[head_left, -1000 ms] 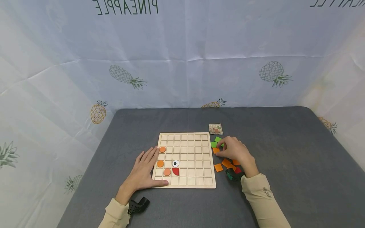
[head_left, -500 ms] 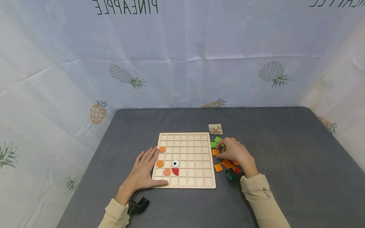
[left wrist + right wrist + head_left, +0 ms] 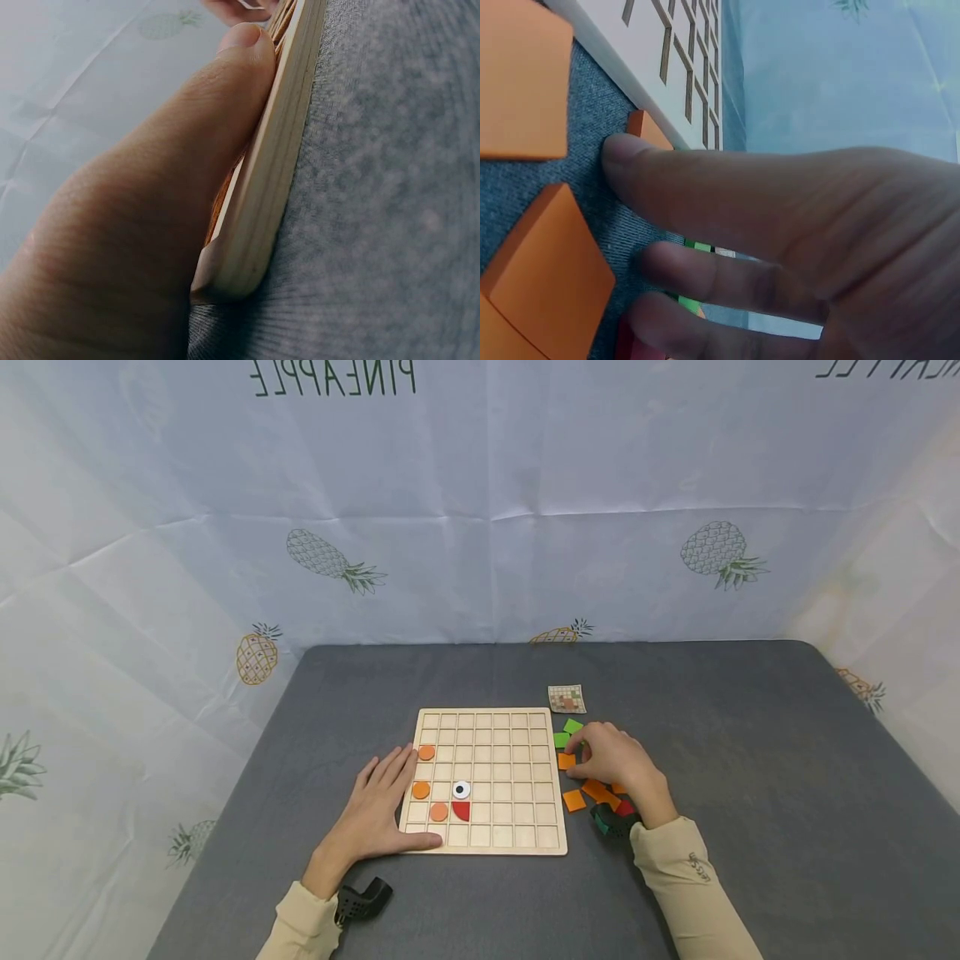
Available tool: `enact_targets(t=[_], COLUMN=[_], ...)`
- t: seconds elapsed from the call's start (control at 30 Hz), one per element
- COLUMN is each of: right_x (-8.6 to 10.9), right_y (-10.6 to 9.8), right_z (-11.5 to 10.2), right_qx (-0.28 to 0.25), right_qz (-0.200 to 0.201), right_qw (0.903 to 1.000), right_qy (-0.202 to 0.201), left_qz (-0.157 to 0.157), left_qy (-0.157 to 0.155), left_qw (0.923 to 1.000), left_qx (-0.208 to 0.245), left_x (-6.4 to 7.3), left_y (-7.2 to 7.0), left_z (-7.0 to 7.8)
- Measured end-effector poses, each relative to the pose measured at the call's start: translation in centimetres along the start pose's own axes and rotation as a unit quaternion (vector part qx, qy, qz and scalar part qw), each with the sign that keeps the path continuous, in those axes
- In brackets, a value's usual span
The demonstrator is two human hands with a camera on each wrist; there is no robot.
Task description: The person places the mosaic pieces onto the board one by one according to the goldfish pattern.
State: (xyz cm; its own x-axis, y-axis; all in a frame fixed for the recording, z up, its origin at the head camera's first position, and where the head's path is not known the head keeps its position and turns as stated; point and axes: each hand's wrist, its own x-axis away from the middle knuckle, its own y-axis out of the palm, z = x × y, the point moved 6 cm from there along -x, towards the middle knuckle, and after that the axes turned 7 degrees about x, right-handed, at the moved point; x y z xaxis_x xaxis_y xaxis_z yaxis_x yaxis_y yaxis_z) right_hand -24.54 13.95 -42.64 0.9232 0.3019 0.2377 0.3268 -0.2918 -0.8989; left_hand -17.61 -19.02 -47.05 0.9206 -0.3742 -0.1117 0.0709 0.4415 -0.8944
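A wooden grid board (image 3: 517, 777) lies on the dark table. My left hand (image 3: 382, 810) rests on its left side, fingers straight, the thumb along the near edge. On the board sit orange discs (image 3: 438, 812), an eye disc (image 3: 461, 790) and a red rounded piece (image 3: 461, 811). To the right of the board, my right hand (image 3: 615, 756) is over the loose tiles, thumb and fingers apart. Its thumb tip is close to an orange square tile (image 3: 566, 762), which lies against the board's edge in the right wrist view. Green tiles (image 3: 561, 740) are partly hidden by the fingers.
More orange tiles (image 3: 574, 801) and a red piece (image 3: 625, 807) lie beneath and near the right wrist. A small patterned card (image 3: 567, 699) is beyond the green tiles. Each wrist wears a black device (image 3: 363, 900). A pineapple-print cloth (image 3: 480, 577) hangs behind the table.
The orange tile by my right hand has slid slightly nearer and to the left, and the right fingertips have shifted a little with it. My left hand stays on the board.
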Motion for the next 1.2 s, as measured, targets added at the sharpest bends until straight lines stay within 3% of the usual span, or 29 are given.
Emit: enact_targets(t=[0.4, 0.8, 1.2], right_x=[0.0, -0.1, 0.3], right_y=[-0.2, -0.8, -1.5], right_z=[-0.5, -0.3, -2.3], right_qx=[0.027, 0.010, -0.011], right_qz=[0.022, 0.053, 0.090], right_qw=[0.9992, 0.9982, 0.9921], right_qy=[-0.017, -0.025, -0.086], left_qz=[-0.003, -0.002, 0.002], left_qy=[-0.001, 0.000, 0.004], left_qw=[1.0000, 1.0000, 1.0000], left_qx=[0.000, -0.003, -0.001], left_x=[0.0, 0.0, 0.1], left_y=[0.1, 0.2, 0.3], left_z=[0.0, -0.2, -0.1])
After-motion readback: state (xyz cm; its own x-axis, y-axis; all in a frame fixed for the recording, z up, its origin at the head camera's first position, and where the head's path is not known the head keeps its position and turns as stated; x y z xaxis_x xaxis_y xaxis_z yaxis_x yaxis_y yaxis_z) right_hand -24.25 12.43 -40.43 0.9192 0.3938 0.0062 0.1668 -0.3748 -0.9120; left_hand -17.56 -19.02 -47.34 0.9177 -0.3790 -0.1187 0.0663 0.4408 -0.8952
